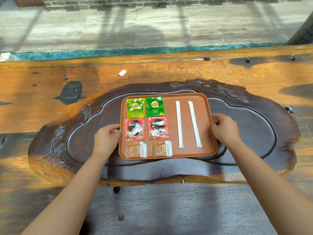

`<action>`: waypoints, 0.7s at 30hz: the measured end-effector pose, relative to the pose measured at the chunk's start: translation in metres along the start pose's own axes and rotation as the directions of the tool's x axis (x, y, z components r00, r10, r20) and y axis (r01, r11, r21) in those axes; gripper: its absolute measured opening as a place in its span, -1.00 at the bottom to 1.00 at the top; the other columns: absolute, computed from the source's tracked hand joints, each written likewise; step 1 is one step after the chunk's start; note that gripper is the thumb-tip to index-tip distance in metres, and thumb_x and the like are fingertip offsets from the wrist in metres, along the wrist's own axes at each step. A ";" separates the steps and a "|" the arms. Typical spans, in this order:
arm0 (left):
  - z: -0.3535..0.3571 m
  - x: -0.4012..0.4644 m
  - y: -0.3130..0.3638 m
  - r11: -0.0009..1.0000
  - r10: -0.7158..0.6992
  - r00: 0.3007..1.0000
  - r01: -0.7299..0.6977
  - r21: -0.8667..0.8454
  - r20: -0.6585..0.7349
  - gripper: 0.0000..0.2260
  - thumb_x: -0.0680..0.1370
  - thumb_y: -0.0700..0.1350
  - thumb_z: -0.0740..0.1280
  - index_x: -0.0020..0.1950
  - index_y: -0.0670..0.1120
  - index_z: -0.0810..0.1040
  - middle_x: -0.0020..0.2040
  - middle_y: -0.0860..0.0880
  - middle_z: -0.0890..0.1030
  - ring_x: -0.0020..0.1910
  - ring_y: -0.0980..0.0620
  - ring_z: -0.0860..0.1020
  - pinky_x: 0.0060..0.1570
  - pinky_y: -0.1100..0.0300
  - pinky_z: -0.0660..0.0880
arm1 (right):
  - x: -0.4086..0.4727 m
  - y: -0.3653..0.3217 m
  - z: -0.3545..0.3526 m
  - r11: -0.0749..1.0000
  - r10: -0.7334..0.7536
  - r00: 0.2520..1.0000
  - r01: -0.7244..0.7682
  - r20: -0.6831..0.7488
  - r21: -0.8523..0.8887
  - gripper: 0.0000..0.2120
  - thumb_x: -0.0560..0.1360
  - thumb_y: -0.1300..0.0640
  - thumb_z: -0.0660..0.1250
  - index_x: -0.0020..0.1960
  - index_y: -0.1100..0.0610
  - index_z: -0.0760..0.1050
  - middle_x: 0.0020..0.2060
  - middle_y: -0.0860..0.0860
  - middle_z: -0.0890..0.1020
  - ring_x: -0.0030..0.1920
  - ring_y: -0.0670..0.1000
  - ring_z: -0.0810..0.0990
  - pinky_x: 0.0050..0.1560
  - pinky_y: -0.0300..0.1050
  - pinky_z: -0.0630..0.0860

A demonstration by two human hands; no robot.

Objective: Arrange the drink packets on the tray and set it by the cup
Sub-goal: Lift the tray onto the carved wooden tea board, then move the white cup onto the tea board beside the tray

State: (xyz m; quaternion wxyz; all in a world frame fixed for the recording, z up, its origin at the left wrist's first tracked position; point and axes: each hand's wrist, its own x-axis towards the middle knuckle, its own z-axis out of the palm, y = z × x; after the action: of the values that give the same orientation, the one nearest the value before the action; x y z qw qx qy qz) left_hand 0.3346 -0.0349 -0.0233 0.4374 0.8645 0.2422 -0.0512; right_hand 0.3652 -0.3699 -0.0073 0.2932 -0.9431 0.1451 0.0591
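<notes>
A: Quick status, where are you on the task?

B: Packets look arranged. Your tray (186,150) carries two green Lipton tea packets (135,108) in the far row, two red Nescafe packets (135,129) in the middle, two brown sugar sachets (136,150) nearest you, all on the left half. Two white stick packets (179,124) lie lengthwise on the right half, the right one a bit tilted.

A: So what's left?

B: I'd judge the arranging done and the placing not. The tray sits in the recess of the dark carved tea board (254,133) on the wooden table (152,72). No cup in view, so you can't tell where it goes yet.

A: Hands?

B: Your left hand (106,138) is curled on the tray's left rim, thumb on top, fingers tucked under. Your right hand (223,128) is clamped on the right rim the same way. Both grasping the tray; whether it's lifted, can't tell.

A: Anything else?

B: Small white tag (122,72) on the table beyond the board, well apart.
</notes>
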 end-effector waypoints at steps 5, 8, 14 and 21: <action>-0.006 -0.011 -0.006 0.992 -0.078 0.996 0.081 -0.092 0.034 -0.86 0.48 -0.12 0.35 0.03 -0.03 0.60 -0.09 -0.05 0.65 -0.05 -0.02 0.61 0.11 -0.07 0.53 | -0.009 0.004 -0.001 0.997 0.076 0.995 -0.076 0.065 0.008 -0.65 0.48 0.25 0.19 0.24 0.13 0.47 0.00 0.17 0.64 0.08 0.21 0.52 -0.02 -0.08 0.39; -0.014 -0.031 -0.011 0.983 -0.102 0.994 0.107 -0.148 0.047 -0.86 0.49 -0.13 0.32 0.03 0.00 0.57 -0.08 -0.05 0.63 -0.05 -0.01 0.60 0.13 -0.06 0.51 | -0.030 0.006 -0.003 0.996 0.088 0.994 -0.089 0.060 0.016 -0.61 0.47 0.24 0.22 0.30 0.17 0.41 0.05 0.23 0.59 0.07 0.22 0.53 0.01 -0.04 0.41; -0.031 -0.108 -0.020 0.996 0.082 0.995 -0.079 0.044 -0.053 -0.82 0.50 -0.18 0.29 0.08 -0.09 0.58 -0.11 -0.01 0.60 -0.15 0.20 0.54 -0.12 0.46 0.44 | -0.104 -0.017 0.001 0.996 -0.047 0.998 0.049 -0.031 0.072 -0.68 0.46 0.27 0.26 0.21 0.18 0.49 0.10 0.21 0.52 0.06 0.16 0.51 0.06 -0.09 0.38; -0.057 -0.186 -0.069 0.726 0.412 0.907 -0.385 0.570 0.089 -0.74 0.45 -0.06 0.19 -0.03 -0.17 0.57 -0.14 -0.11 0.63 -0.21 -0.14 0.57 -0.22 0.05 0.49 | -0.201 -0.049 0.061 0.927 -0.369 0.913 0.375 0.172 -0.004 -0.75 0.40 0.30 0.36 0.07 0.19 0.56 -0.03 0.12 0.62 -0.01 0.16 0.58 -0.03 0.01 0.53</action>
State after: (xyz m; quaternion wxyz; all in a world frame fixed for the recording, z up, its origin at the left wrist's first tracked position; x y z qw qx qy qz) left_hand 0.1319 -0.0251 0.0172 0.1507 0.9880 0.0337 -0.0078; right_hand 0.1876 -0.2488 0.0082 0.2929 -0.9503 -0.0632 0.0846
